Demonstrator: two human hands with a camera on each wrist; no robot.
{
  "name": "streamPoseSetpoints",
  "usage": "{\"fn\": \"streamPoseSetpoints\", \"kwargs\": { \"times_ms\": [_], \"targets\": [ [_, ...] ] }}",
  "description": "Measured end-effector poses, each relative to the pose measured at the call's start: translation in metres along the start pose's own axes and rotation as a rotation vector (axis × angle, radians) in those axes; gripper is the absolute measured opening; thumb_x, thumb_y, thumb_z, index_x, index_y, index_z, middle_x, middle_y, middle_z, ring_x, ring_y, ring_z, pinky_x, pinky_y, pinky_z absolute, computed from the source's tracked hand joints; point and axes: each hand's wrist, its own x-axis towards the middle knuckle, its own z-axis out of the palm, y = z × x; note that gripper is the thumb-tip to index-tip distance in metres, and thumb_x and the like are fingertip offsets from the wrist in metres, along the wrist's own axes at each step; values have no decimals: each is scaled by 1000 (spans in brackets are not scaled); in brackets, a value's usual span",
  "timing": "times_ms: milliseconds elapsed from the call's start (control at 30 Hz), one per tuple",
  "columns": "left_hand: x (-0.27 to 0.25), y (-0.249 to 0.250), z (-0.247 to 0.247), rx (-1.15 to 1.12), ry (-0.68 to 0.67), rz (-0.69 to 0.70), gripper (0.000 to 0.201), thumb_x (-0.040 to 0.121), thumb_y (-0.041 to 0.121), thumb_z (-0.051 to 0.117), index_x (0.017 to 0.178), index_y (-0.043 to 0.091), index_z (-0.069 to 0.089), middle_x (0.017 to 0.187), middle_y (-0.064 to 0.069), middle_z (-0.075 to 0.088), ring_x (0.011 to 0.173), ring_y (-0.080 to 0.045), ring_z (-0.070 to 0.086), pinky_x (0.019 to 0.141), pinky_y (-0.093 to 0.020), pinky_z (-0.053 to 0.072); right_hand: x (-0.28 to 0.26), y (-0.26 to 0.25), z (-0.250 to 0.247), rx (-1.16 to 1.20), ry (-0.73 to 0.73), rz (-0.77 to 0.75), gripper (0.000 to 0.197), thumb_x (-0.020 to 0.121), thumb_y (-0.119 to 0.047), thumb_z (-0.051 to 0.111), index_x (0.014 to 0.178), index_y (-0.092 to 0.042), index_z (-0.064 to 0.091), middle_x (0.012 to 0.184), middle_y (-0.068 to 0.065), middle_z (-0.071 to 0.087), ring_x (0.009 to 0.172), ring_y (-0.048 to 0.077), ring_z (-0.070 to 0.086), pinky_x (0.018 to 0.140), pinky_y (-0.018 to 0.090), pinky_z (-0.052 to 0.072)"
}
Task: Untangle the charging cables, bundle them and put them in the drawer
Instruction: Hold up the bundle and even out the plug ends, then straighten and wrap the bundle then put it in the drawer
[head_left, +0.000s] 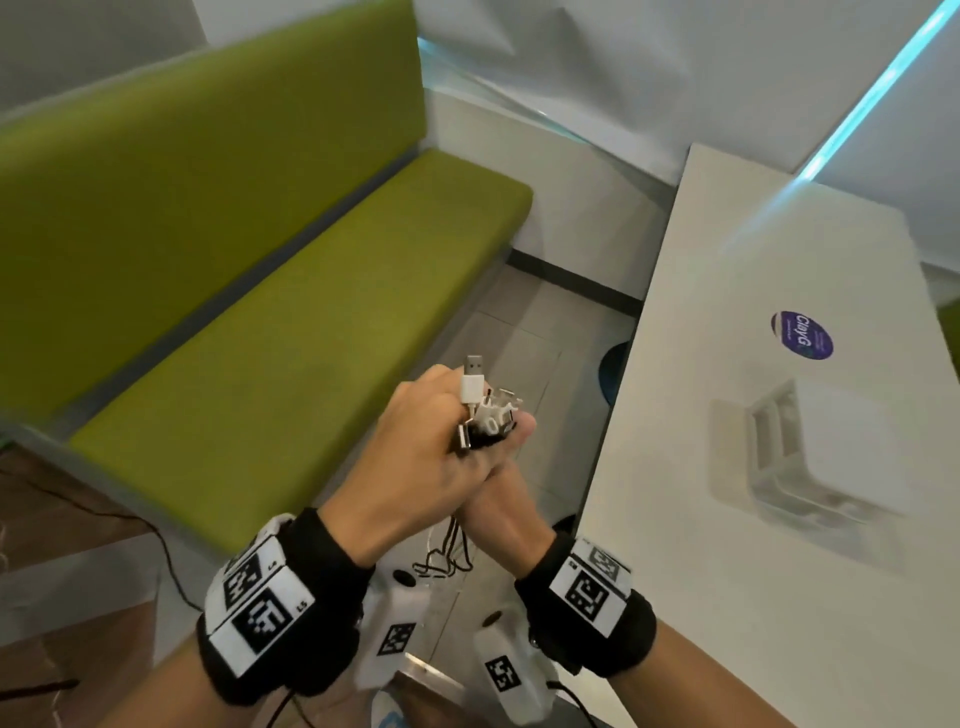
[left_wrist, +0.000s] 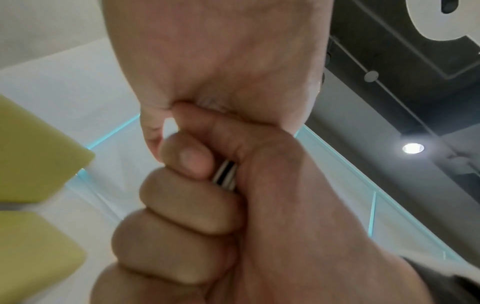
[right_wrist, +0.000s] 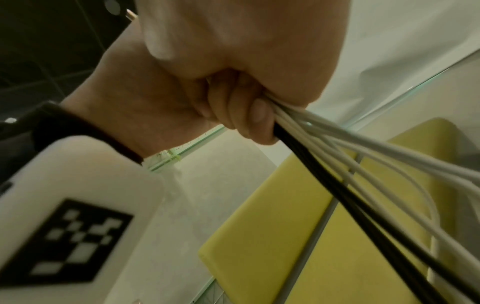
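Both hands meet in mid-air between the bench and the table. My left hand (head_left: 415, 457) grips the top of a bundle of white and black charging cables (head_left: 485, 415), and several USB plugs stick up above its fingers. My right hand (head_left: 498, 499) sits just under it, fist curled round the same bundle (right_wrist: 337, 156). The cable loops (head_left: 441, 558) hang down below the wrists. In the left wrist view the right hand's (left_wrist: 194, 205) fingers squeeze striped strands (left_wrist: 224, 174). A small white drawer unit (head_left: 779, 457), blurred, stands on the table to the right.
A green padded bench (head_left: 260, 312) runs along the left. The white table (head_left: 727, 597) fills the right side and carries a round purple sticker (head_left: 802, 335). Grey floor tiles lie between them, and a thin black cord (head_left: 161, 551) trails over the floor at the left.
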Motion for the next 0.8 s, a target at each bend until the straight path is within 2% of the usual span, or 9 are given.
{"fn": "streamPoseSetpoints", "kwargs": {
  "times_ms": [67, 167, 233, 333, 433, 533, 633, 700, 800],
  "targets": [
    [7, 14, 16, -137, -110, -57, 31, 77, 59, 63, 83, 29, 59, 85, 9, 61, 85, -14, 61, 78, -45, 50, -15, 2, -22, -22, 29, 48, 19, 95, -19, 45, 109, -30, 53, 110, -4, 61, 102, -5, 52, 92, 24, 49],
    [20, 24, 45, -352, -365, -88, 44, 69, 52, 76, 108, 37, 63, 108, 10, 62, 102, -8, 63, 89, -36, 52, -40, 5, -63, 78, 99, 127, 18, 89, -25, 49, 89, -37, 61, 78, -30, 64, 73, -13, 55, 64, 12, 45],
    [25, 24, 70, -461, -522, -140, 89, 63, 56, 80, 140, 40, 39, 132, 10, 54, 121, -6, 55, 100, -28, 47, -56, 5, -93, 230, 217, 230, 17, 88, -34, 57, 73, -34, 65, 61, -25, 61, 60, -9, 55, 58, 10, 39],
    [21, 29, 123, -579, -667, -258, 120, 54, 70, 77, 151, 36, 17, 146, 4, 46, 131, -8, 49, 110, -35, 40, -78, 9, -136, 323, 333, 328, 43, 93, -37, 58, 55, -23, 45, 47, -14, 44, 49, 1, 43, 54, 13, 37],
    [14, 38, 178, -575, -654, -304, 112, 59, 63, 79, 149, 32, 21, 138, 18, 54, 129, -4, 50, 104, -26, 43, -102, 23, -174, 275, 340, 318, 56, 92, -53, 52, 50, -20, 36, 50, -6, 36, 51, 9, 36, 54, 19, 36],
    [21, 51, 216, -463, -623, -308, 74, 79, 22, 78, 138, 46, 38, 118, 23, 65, 114, -1, 60, 91, -18, 47, -123, 40, -205, 173, 351, 195, 41, 99, -42, 47, 70, -13, 46, 60, -3, 43, 60, 11, 45, 62, 27, 45],
    [29, 69, 247, -276, -615, -242, 17, 84, 48, 66, 98, 57, 60, 94, 18, 71, 91, -4, 67, 81, -31, 53, -139, 50, -246, 193, 371, 145, 28, 100, -27, 48, 90, -2, 51, 65, -4, 54, 64, 9, 58, 70, 25, 51],
    [27, 80, 267, -278, -605, -233, 26, 81, 64, 58, 106, 56, 57, 96, 8, 72, 90, -15, 68, 84, -40, 54, -151, 54, -270, 233, 356, 139, 34, 101, -29, 47, 86, -1, 60, 78, 0, 62, 75, 11, 64, 71, 19, 49],
    [26, 91, 294, -281, -607, -287, 49, 77, 71, 60, 114, 38, 56, 87, -10, 68, 76, -35, 62, 76, -52, 53, -166, 54, -291, 375, 385, 206, 49, 87, -63, 53, 70, -19, 67, 83, 2, 68, 75, 24, 64, 53, 36, 47]
  ]
}}
